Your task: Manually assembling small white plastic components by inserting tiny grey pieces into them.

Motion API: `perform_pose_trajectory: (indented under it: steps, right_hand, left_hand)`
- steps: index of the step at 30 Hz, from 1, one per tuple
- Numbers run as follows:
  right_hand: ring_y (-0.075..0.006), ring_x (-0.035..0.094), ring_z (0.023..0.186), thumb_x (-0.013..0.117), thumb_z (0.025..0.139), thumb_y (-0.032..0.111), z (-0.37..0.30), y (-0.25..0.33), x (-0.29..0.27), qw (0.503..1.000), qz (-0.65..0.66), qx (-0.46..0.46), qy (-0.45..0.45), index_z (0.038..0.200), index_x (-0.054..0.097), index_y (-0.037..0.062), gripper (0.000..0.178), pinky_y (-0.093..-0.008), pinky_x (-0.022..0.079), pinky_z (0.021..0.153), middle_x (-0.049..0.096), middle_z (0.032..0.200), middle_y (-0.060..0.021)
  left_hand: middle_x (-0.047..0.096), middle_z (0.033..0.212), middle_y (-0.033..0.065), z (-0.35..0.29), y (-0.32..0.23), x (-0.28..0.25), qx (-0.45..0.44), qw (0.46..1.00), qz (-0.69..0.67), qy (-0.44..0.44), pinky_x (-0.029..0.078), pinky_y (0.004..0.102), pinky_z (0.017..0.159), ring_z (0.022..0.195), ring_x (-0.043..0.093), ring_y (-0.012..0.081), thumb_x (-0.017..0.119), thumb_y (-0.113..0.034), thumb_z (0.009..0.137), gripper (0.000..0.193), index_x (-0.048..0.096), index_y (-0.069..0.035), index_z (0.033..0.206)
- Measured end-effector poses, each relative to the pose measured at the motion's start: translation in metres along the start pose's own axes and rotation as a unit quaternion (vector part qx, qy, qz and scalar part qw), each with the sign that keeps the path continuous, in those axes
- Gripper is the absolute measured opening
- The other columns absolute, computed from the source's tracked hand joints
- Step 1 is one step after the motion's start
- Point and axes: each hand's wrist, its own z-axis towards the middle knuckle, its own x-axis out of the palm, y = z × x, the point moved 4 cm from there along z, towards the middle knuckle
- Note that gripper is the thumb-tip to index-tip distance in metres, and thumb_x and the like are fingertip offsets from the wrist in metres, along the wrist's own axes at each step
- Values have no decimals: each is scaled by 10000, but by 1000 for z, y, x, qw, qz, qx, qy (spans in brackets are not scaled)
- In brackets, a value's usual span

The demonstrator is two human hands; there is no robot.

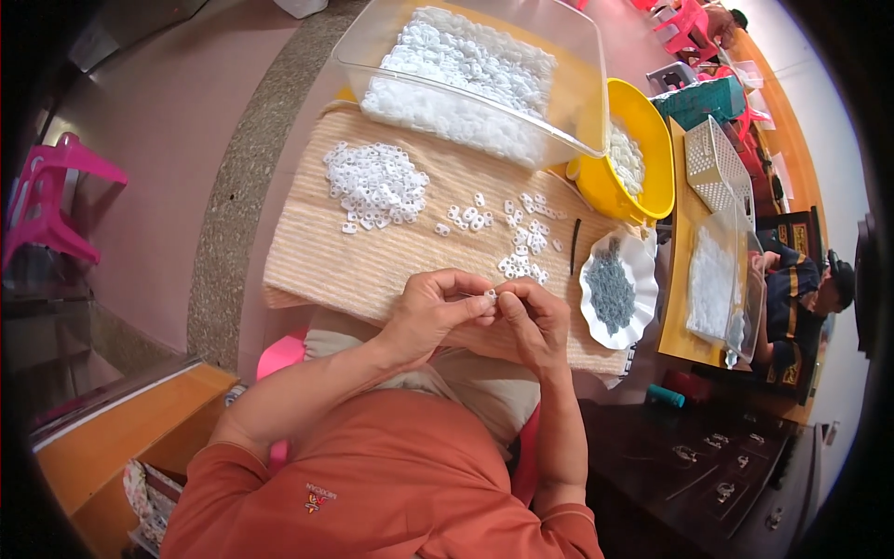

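Observation:
My left hand [433, 312] and my right hand [535, 324] meet at the near edge of a table spread with a striped tan cloth [307, 252]. Between their fingertips is a small white plastic piece [491, 294], pinched from both sides and partly hidden. Beyond my left hand lies a heap of small white plastic pieces with holes [377, 182]. Smaller groups of like pieces [524, 265] are scattered just past my fingers. To the right of my right hand stands a white scalloped dish [643, 303] holding many tiny grey parts [611, 291].
A see-through plastic bin [596, 56] full of white pieces stands at the far side. Beside it is a yellow basin [663, 154]. A thin black strip [575, 244] lies near the dish. At right, another person [792, 298] sits by a second bin [745, 317]. Pink stool [60, 196] at left.

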Motion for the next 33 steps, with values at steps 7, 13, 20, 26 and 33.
perform_pose_trajectory:
  steps: [7, 13, 20, 26, 33]
  right_hand:
    - [-124, 598, 706, 580, 918, 48, 4, -5, -14, 991, -39, -98, 87, 950, 637, -51, 119, -229, 480, 640, 621, 847, -87]
    - [-65, 572, 657, 631, 882, 55, 39, -20, -32, 999, -50, 11, -12, 935, 646, -31, 103, -213, 463, 593, 607, 751, -25]
    - [-272, 641, 740, 657, 806, 125, 76, -8, -20, 976, -202, -81, 17, 944, 675, 46, 160, -347, 495, 653, 645, 891, -116]
    - [-340, 628, 811, 613, 836, 133, 97, 13, -1, 947, -283, -138, 57, 970, 678, 31, 180, -396, 483, 702, 639, 940, -142]
    - [-330, 624, 855, 622, 836, 184, 103, 30, 17, 930, -330, -126, 105, 986, 680, 54, 207, -408, 477, 728, 630, 955, -120]
  left_hand:
    - [650, 939, 62, 0, -5, -1, 16, 1000, 7, 6, 561, 245, 739, 800, 650, 122, 633, 0, 858, 159, 618, 16, 1015]
    - [646, 936, 75, -1, -3, -1, -2, 1000, -28, 8, 547, 238, 738, 802, 640, 126, 635, -21, 865, 169, 613, 40, 1021]
    - [648, 908, 66, 0, -2, -2, 0, 1000, -17, 13, 547, 233, 731, 787, 639, 115, 636, -11, 859, 163, 615, 34, 1014]
    - [659, 902, 66, -3, -8, 1, 18, 1000, -21, 15, 532, 229, 728, 792, 636, 107, 647, -17, 849, 166, 626, 22, 1009]
    - [673, 890, 59, -5, -16, 1, 24, 999, -22, 0, 518, 219, 720, 783, 638, 97, 664, -36, 839, 165, 637, 6, 997]
